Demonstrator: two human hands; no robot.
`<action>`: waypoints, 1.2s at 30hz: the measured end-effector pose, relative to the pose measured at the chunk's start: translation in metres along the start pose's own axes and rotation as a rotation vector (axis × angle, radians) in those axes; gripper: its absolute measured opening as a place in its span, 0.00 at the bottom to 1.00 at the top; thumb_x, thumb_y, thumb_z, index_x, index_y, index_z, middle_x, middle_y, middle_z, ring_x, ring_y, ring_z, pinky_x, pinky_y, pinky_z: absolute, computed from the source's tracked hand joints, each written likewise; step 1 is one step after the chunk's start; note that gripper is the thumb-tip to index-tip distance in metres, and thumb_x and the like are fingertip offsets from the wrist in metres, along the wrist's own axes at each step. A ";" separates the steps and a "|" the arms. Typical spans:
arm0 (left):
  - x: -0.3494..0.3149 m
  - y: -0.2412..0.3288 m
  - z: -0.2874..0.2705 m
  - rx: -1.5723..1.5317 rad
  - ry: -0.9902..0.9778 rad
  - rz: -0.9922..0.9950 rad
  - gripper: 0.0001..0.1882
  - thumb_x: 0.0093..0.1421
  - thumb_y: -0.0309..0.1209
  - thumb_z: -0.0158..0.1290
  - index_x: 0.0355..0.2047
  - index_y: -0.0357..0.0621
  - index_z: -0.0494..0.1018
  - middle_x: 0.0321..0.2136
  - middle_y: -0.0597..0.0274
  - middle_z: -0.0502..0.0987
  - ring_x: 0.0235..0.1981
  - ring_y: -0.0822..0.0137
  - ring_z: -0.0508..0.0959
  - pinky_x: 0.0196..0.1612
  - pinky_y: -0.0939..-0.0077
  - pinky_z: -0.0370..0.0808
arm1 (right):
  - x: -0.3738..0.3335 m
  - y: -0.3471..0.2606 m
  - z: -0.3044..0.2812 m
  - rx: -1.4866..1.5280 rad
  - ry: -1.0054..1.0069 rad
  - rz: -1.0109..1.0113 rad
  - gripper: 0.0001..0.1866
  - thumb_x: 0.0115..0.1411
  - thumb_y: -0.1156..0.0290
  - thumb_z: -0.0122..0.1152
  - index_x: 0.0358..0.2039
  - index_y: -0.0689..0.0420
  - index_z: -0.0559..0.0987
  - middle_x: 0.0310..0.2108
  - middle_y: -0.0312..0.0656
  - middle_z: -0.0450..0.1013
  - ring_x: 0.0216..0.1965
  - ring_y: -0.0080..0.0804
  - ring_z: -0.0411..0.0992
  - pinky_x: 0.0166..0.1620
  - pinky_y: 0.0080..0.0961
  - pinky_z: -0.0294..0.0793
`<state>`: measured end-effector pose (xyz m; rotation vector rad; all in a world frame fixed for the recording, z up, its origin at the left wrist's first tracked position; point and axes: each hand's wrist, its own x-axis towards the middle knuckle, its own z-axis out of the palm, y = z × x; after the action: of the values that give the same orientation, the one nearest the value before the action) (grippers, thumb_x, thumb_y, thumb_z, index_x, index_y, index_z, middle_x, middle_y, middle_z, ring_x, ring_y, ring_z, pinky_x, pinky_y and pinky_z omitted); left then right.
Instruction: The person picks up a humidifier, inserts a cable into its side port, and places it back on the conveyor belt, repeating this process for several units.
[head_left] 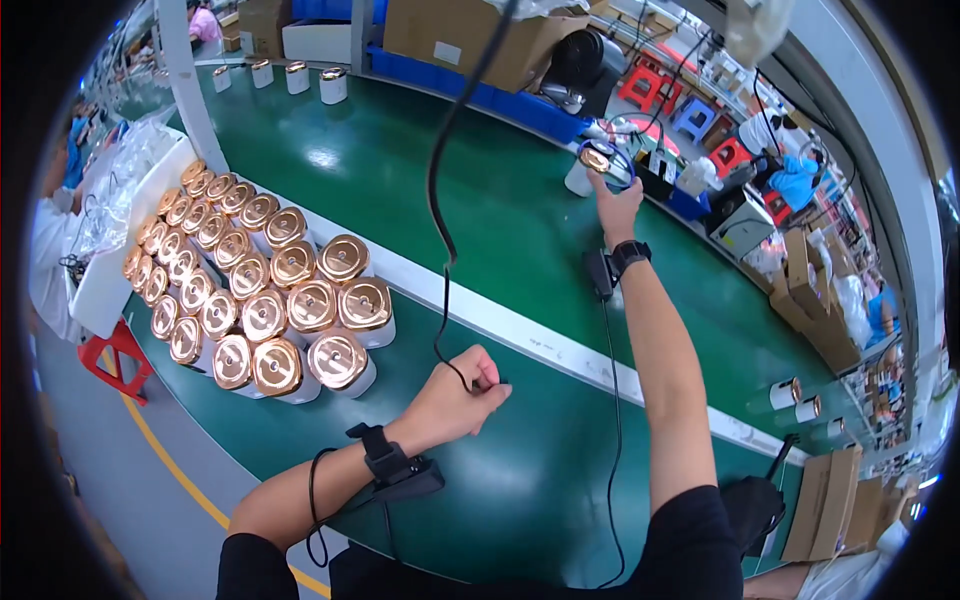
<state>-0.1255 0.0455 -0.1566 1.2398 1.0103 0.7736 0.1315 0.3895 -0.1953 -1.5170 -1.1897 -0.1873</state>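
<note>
My right hand point(618, 208) reaches far over the green belt, its fingers closed at the edge of a white canister with a shiny copper-coloured top point(578, 182). A dark blue ring-shaped item point(622, 165) shows just beyond those fingers. Nearer to me, my left hand point(458, 395) hovers above the green worktop with its fingers curled in and the thumb toward them. A thin black cable point(436, 190) hangs down from above and reaches this hand; whether the fingers grip it is hidden. To its left stand rows of similar copper-topped canisters point(263, 318).
A white rail point(540, 345) divides the worktop point(500, 480) from the belt point(370, 165). More canisters stand at the belt's far left and far right. Cardboard boxes point(455, 45) and blue bins line the back. Cables trail from both wrist devices. A red stool point(118, 362) is at left.
</note>
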 end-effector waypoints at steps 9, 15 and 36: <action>-0.017 -0.005 -0.006 -0.304 -0.020 0.055 0.07 0.65 0.26 0.47 0.41 0.36 0.65 0.26 0.58 0.76 0.20 0.72 0.76 0.19 0.82 0.69 | -0.038 -0.046 -0.050 0.764 -0.635 0.310 0.28 0.56 0.55 0.62 0.50 0.61 0.68 0.46 0.45 0.70 0.50 0.42 0.69 0.56 0.33 0.66; -0.022 -0.002 -0.012 -0.612 0.073 0.241 0.08 0.66 0.28 0.46 0.42 0.36 0.66 0.32 0.49 0.78 0.25 0.66 0.80 0.23 0.80 0.73 | -0.175 -0.143 -0.184 1.365 -0.865 0.787 0.25 0.64 0.51 0.45 0.48 0.60 0.70 0.40 0.43 0.72 0.42 0.35 0.73 0.43 0.30 0.74; -0.031 -0.028 0.011 -0.551 0.042 0.133 0.11 0.65 0.33 0.48 0.39 0.37 0.61 0.28 0.44 0.78 0.23 0.61 0.80 0.22 0.76 0.72 | -0.245 -0.120 -0.218 0.884 -0.668 0.284 0.28 0.63 0.49 0.44 0.49 0.63 0.68 0.37 0.46 0.73 0.35 0.31 0.73 0.38 0.25 0.74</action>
<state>-0.1292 0.0079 -0.1780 0.8183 0.6830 1.0976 0.0288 0.0563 -0.2078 -0.9253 -1.2800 0.9861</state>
